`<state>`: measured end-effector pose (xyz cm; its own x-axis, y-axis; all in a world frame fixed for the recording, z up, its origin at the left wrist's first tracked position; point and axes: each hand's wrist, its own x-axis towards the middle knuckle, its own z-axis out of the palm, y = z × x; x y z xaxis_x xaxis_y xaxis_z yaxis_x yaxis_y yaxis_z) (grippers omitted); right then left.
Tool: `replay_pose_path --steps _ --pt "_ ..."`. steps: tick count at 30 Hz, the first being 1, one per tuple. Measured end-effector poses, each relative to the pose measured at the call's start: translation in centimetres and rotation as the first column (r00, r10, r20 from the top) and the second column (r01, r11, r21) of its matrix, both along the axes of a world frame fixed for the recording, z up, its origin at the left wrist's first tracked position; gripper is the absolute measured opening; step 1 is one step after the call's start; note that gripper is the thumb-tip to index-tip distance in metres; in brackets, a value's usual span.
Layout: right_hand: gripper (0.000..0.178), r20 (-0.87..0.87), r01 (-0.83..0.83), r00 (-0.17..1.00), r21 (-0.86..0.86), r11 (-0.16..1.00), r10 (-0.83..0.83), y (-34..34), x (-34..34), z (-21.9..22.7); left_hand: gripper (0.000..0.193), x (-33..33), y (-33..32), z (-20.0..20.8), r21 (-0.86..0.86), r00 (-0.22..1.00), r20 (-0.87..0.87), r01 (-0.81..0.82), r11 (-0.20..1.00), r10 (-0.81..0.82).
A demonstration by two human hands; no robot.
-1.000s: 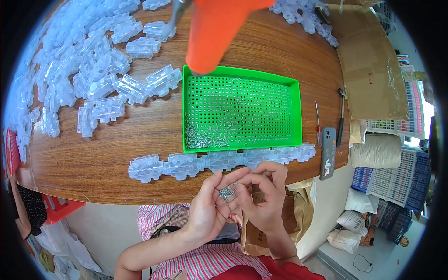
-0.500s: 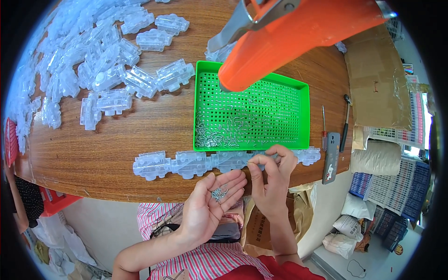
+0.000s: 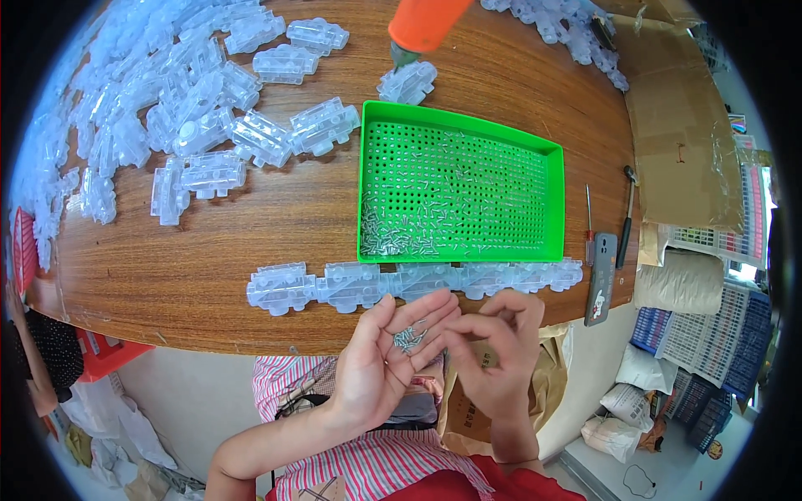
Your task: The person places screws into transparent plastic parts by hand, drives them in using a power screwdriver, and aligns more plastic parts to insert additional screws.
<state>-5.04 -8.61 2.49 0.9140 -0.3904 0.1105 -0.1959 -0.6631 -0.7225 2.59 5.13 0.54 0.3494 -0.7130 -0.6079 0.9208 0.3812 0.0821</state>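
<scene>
Cupping small screws [image 3: 408, 339], the left grip [image 3: 376, 366] lay open. Whether the right grip [image 3: 505, 361], just beside it, was closed, I couldn't tell.

I see dark printed characters on the brown paper bag [image 3: 477, 422] before me, while marks on the grey phone [image 3: 601, 280] and a white sack [image 3: 625, 407] to my right are too small to read.
</scene>
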Motion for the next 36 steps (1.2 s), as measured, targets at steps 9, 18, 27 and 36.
replay_pose_path --steps 9,18,27,36 --pt "0.020 -0.050 -0.010 0.999 -0.203 0.979 0.000 1.6 0.6 -0.2 0.061 -0.8 -0.3 0.1 0.036 0.998 0.045 0.044 0.998 -0.046" --pt "0.010 0.034 0.119 0.992 -0.021 0.993 -0.118 0.1 0.7 -3.1 0.057 -0.8 0.7 -0.7 0.069 1.000 -0.026 -0.007 0.998 0.009" --pt "0.011 -0.004 0.055 0.998 -0.151 0.987 -0.057 0.6 1.0 -3.9 0.056 -0.5 0.9 -0.4 0.100 0.999 -0.018 -0.031 0.995 0.033" --pt "0.013 0.037 0.055 0.998 -0.246 0.968 -0.047 1.0 1.4 -4.3 0.056 -0.7 1.1 -0.7 0.092 0.997 -0.032 -0.073 0.993 0.076"
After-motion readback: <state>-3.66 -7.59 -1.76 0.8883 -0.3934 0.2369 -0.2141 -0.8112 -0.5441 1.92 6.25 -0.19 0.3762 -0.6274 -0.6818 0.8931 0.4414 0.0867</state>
